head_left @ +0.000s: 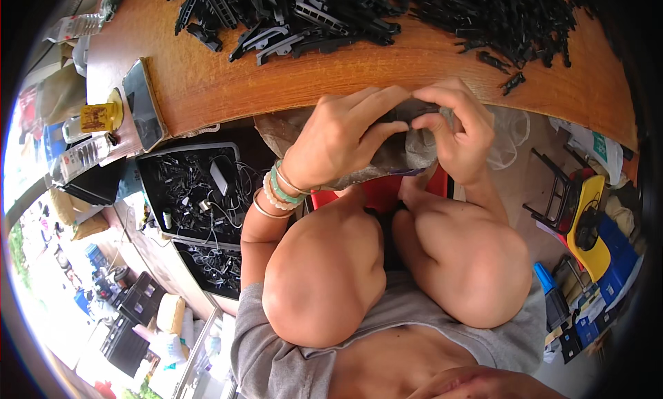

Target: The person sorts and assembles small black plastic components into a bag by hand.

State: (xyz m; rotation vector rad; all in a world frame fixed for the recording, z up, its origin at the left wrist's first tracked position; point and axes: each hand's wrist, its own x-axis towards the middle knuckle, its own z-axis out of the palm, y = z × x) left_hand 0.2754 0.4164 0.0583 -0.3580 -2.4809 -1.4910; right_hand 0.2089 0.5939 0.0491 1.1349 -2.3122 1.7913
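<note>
My left hand (343, 131) and my right hand (457, 119) meet just off the front edge of the wooden table. Between the thumbs and fingertips of both hands is a small dark plastic piece (413, 109), mostly covered by the fingers, so its exact shape is hard to make out. Bracelets circle my left wrist. Straight ahead on the table lies a heap of long black and grey plastic parts (290, 19). To its right spreads a second heap of smaller black parts (511, 26), with a loose black part (512, 83) at its near edge. A translucent plastic bag (394, 158) hangs below my hands.
At the left edge of the table (207, 81) stand a dark tablet-like slab (143, 102) and a yellow container (99, 117). Black trays (238, 152) of small parts and cables sit lower left. On the right are a yellow-topped stool (590, 226) and blue boxes (617, 254).
</note>
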